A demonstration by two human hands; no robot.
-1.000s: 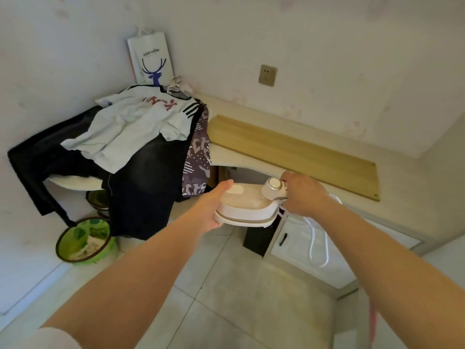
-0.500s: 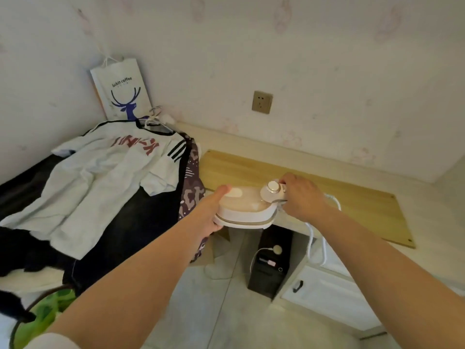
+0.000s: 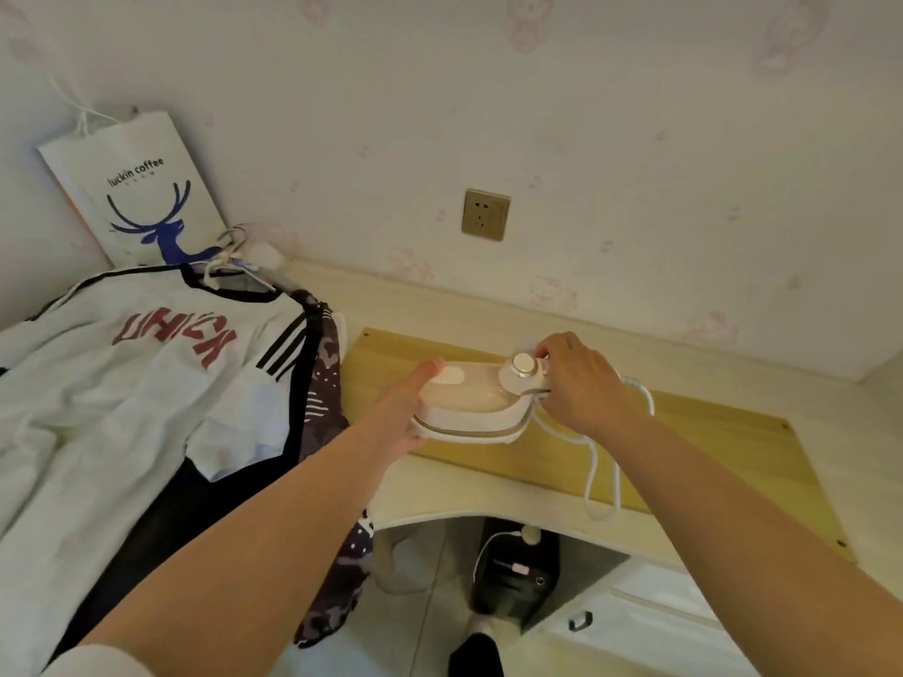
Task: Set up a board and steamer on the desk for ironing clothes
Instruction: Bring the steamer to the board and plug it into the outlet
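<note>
A white and beige steamer [image 3: 471, 402] with a round knob is held over the left end of a light wooden board [image 3: 703, 447]. The board lies flat on the cream desk [image 3: 459, 495]. My left hand [image 3: 408, 412] cups the steamer's front end from the left. My right hand [image 3: 584, 383] grips its rear end by the knob. The steamer's white cord [image 3: 603, 476] trails from the rear across the board and loops over the desk's front edge. I cannot tell whether the steamer's base touches the board.
A wall socket [image 3: 485, 215] sits above the desk. A pile of clothes with a white shirt [image 3: 146, 373] on top covers the left. A white paper bag [image 3: 141, 197] leans in the corner. A black computer tower [image 3: 518, 574] stands under the desk, beside a white cabinet [image 3: 635, 627].
Both hands have carried the steamer forward from in front of the desk to over the board's left end. The view has come closer to the desk and tilted up.
</note>
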